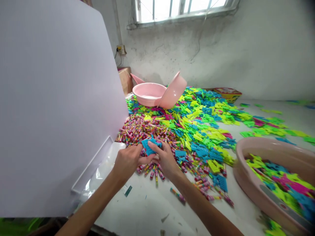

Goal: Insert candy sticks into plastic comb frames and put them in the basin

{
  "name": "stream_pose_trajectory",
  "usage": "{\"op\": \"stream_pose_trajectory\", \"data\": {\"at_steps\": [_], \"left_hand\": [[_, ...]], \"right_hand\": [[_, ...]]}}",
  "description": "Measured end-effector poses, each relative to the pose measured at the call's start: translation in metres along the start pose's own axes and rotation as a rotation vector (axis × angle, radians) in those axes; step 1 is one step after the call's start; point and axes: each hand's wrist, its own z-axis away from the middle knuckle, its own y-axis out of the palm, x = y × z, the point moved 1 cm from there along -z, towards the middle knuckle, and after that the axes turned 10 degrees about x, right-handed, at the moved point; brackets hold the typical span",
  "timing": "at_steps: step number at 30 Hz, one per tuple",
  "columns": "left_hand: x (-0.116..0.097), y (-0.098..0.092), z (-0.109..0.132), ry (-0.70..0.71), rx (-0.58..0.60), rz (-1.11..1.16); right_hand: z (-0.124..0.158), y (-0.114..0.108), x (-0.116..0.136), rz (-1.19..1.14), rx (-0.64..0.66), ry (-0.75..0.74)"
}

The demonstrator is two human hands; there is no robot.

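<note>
Both hands meet over the near edge of a pile of small wrapped tubes (142,129). Between them is a blue plastic piece (149,146). My left hand (129,160) has its fingers closed at the piece's left and lower side. My right hand (166,159) pinches it from the right, thumb on top. Something pinkish shows beside the blue piece, too small to name. Parts of the fingertips are hidden behind the piece.
Green, yellow, blue and pink plastic pieces (204,131) spread behind and right. Two pink basins (149,88) rest on the pile, one tilted. A larger basin (258,144) of pieces stands right. A white panel (59,98) rises left.
</note>
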Motion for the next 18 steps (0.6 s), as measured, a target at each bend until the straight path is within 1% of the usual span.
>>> {"op": "stream_pose_trajectory", "data": {"at_steps": [2, 4, 5, 7, 9, 10, 11, 12, 13, 15, 16, 18], "left_hand": [[-0.005, 0.005, 0.0, -0.018, -0.029, 0.027], [-0.012, 0.008, 0.0, -0.058, -0.049, 0.085], [-0.016, 0.01, -0.001, -0.079, -0.035, 0.142], [-0.022, 0.016, -0.003, -0.101, 0.054, 0.315], [-0.026, 0.025, -0.007, -0.098, 0.187, 0.494], [-0.026, 0.031, -0.009, -0.1, 0.248, 0.525], [-0.025, 0.039, -0.012, -0.105, 0.294, 0.506], [-0.023, 0.047, -0.015, -0.115, 0.322, 0.454], [-0.022, 0.056, -0.019, -0.127, 0.336, 0.377], [-0.022, 0.075, -0.027, -0.145, 0.342, 0.265], [-0.024, 0.084, -0.032, -0.152, 0.342, 0.236], [-0.032, 0.099, -0.043, -0.161, 0.348, 0.203]], "right_hand": [[-0.002, -0.001, 0.001, -0.007, 0.002, -0.026], [-0.003, -0.003, 0.006, 0.086, -0.019, -0.114], [-0.003, -0.005, 0.011, 0.146, -0.027, -0.165], [0.0, -0.012, 0.021, 0.213, 0.004, -0.234], [0.005, -0.028, 0.032, 0.201, 0.035, -0.259], [0.009, -0.04, 0.038, 0.208, 0.001, -0.263], [0.015, -0.054, 0.043, 0.235, -0.071, -0.269], [0.021, -0.07, 0.048, 0.282, -0.179, -0.279], [0.028, -0.087, 0.052, 0.391, -0.297, -0.273], [0.041, -0.12, 0.055, 0.581, -0.458, -0.242], [0.046, -0.133, 0.053, 0.815, -0.526, -0.179], [0.053, -0.153, 0.044, 1.03, -0.568, -0.077]]}}
